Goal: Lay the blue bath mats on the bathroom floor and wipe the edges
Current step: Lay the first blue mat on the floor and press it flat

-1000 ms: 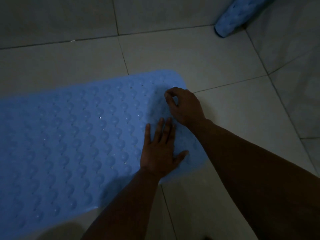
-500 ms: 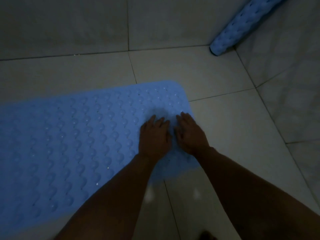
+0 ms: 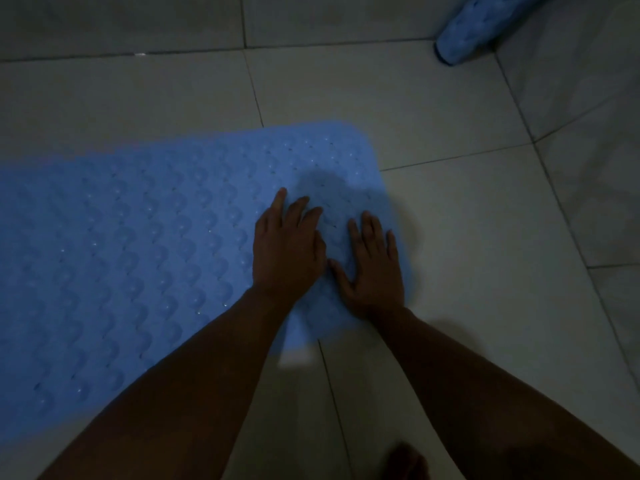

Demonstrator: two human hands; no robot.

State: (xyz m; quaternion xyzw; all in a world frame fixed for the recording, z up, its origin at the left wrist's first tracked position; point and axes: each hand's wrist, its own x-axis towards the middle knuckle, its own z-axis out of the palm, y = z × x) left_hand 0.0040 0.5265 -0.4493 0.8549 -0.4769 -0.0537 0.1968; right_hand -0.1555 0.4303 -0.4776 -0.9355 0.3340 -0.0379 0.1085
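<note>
A blue bath mat (image 3: 145,258) with raised bumps lies flat on the tiled bathroom floor, filling the left half of the view. My left hand (image 3: 287,251) presses palm down on the mat near its right end, fingers straight. My right hand (image 3: 374,271) lies flat beside it on the mat's right edge, fingers spread. A second blue mat (image 3: 467,32), rolled up, leans in the far right corner.
Pale floor tiles (image 3: 467,237) with dark grout lines spread around the mat. Tiled walls rise at the back and right. The light is dim. A toe or foot (image 3: 405,460) shows at the bottom edge.
My right hand went from a curled pinch at the mat's far corner to lying flat beside my left hand. Both hands slid across the mat's right end.
</note>
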